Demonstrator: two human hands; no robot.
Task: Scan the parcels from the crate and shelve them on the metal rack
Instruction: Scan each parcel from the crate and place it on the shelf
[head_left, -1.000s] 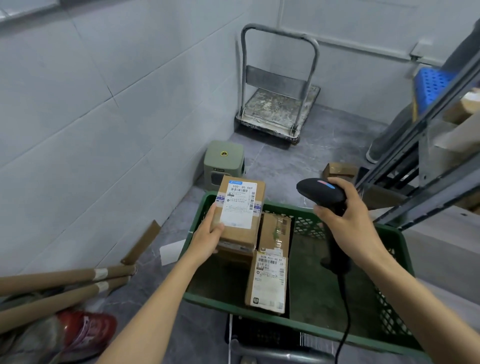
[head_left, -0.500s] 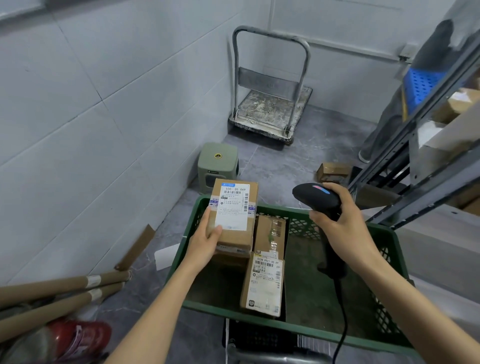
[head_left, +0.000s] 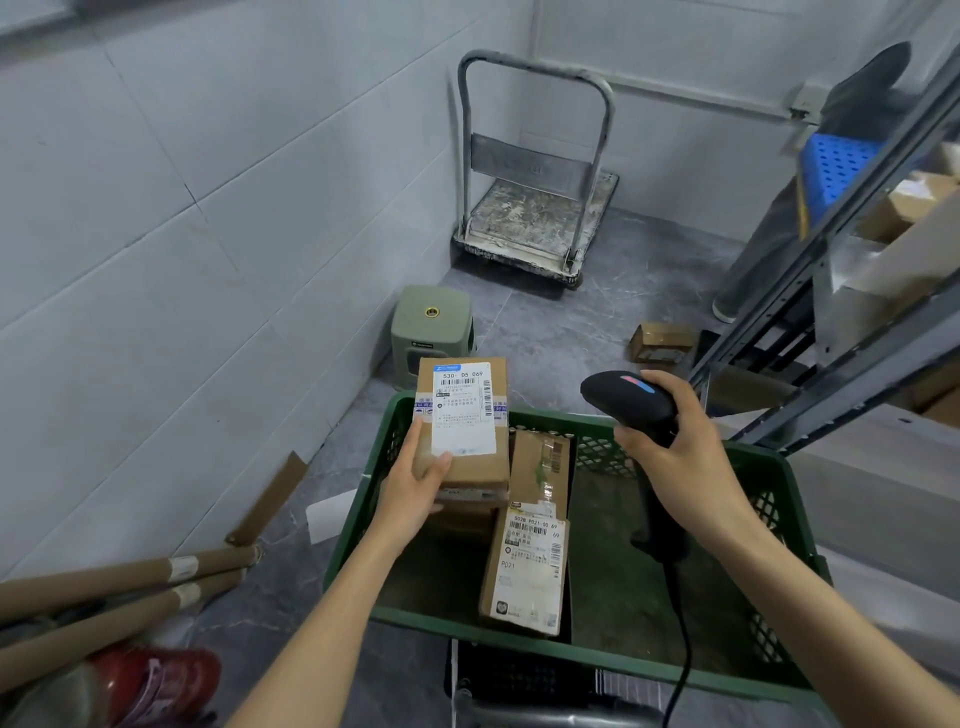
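Observation:
My left hand (head_left: 418, 480) grips a brown cardboard parcel (head_left: 464, 428) by its lower left corner, white label facing up, above the left part of the green crate (head_left: 597, 657). My right hand (head_left: 680, 452) holds a black barcode scanner (head_left: 631, 402) by its handle over the crate, its head level with the parcel and to its right; the cable hangs down. Inside the crate lie a labelled parcel (head_left: 524, 569) and another brown parcel (head_left: 540, 465) behind it. The metal rack (head_left: 852, 332) stands at the right with parcels on its shelves.
A platform trolley (head_left: 535, 223) stands at the far wall. A green stool (head_left: 431, 327) sits by the left wall. A small box (head_left: 660, 343) lies on the floor near the rack. Cardboard tubes (head_left: 119, 597) lie at lower left. A person's leg (head_left: 769, 244) is behind the rack.
The view has shifted slightly. The parcel stays in my left hand and the scanner in my right, both nearly where they were over the crate.

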